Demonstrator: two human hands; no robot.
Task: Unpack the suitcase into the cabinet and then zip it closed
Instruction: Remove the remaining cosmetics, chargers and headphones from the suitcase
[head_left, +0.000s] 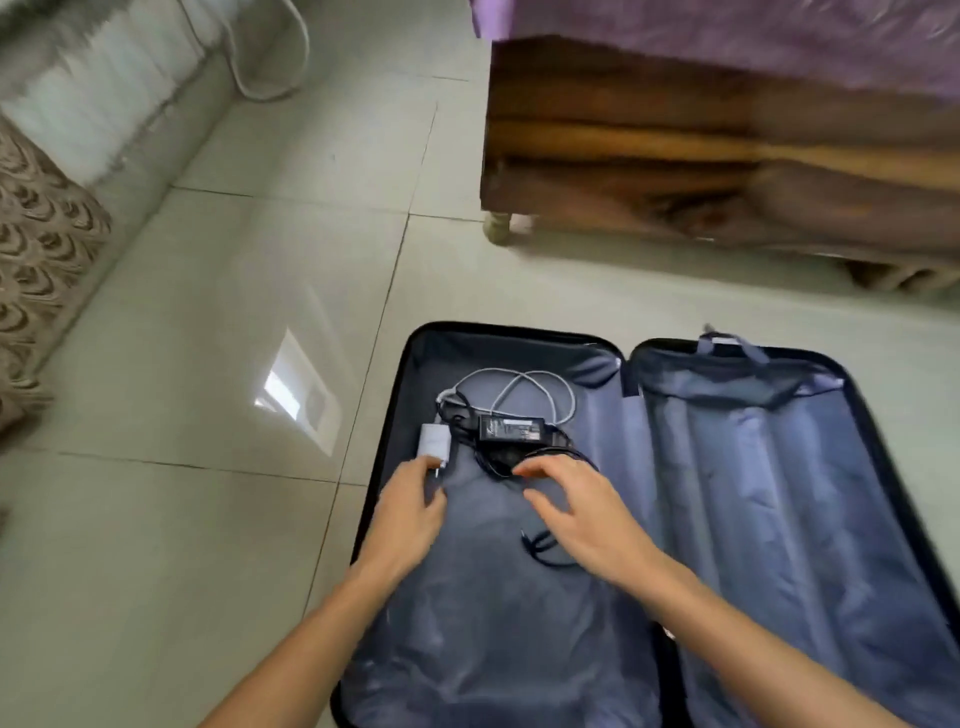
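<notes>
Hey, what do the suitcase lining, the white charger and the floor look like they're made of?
Suitcase lining: thin synthetic fabric, probably polyester or nylon; it wrinkles and has a soft sheen.
White charger: smooth moulded plastic, by its even rounded shell.
Floor: glossy tile, ceramic or polished stone; grout lines and a window reflection show.

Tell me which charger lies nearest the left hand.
The small white plastic wall charger, beside the left hand; the black rectangular power brick lies farther right.
</notes>
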